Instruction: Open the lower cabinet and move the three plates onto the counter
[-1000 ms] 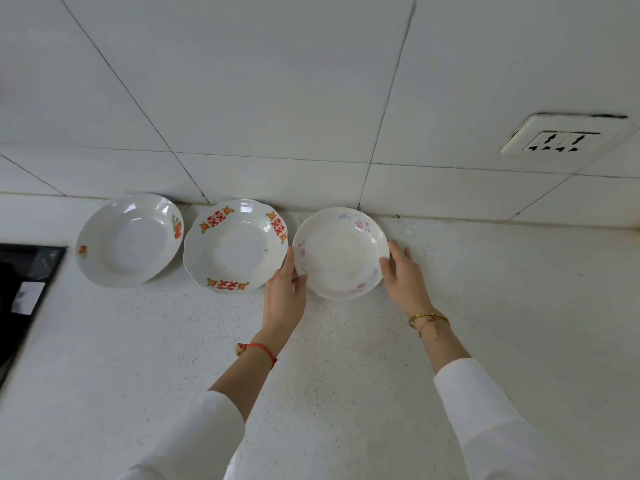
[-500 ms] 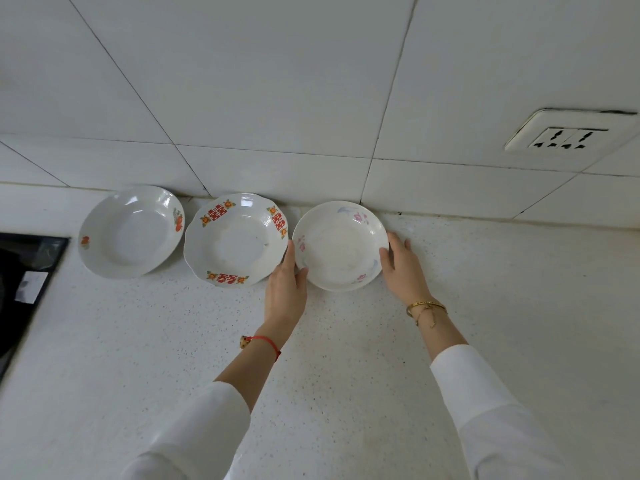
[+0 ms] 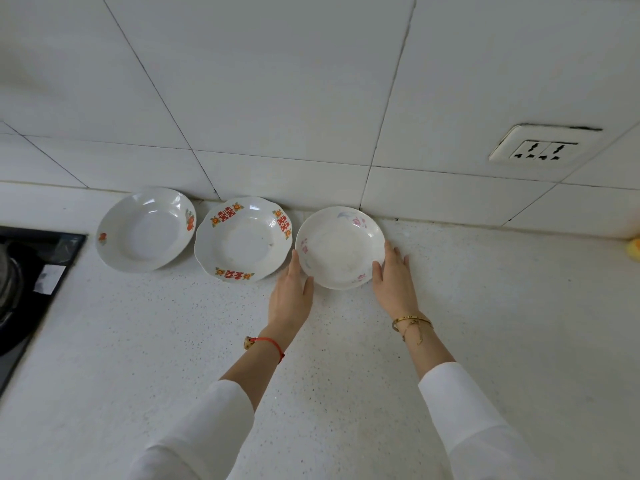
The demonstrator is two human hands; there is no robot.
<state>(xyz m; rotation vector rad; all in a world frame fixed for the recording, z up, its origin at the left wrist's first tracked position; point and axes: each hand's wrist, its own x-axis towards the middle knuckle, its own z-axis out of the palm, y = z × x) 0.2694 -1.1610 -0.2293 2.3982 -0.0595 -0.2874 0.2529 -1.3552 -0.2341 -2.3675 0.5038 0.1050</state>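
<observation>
Three white plates lie in a row on the speckled white counter [image 3: 173, 341], close to the tiled wall. The left plate [image 3: 145, 230] has small orange marks. The scalloped middle plate [image 3: 242, 239] carries red and orange motifs. The right plate [image 3: 341, 247] has faint pink flowers. My left hand [image 3: 291, 296] lies flat against the right plate's left rim and my right hand [image 3: 393, 282] lies against its right rim, fingers stretched out on the counter. Neither hand curls around the plate. The lower cabinet is out of view.
A black stove top [image 3: 31, 271] with a metal pot part sits at the left edge. A wall socket [image 3: 540, 150] is at the upper right. A small yellow object [image 3: 635, 249] peeks in at the right edge.
The view has shifted slightly, so the plates sit a little lower in the frame. Both hands stay at the right plate's sides, and no plate has visibly moved.
</observation>
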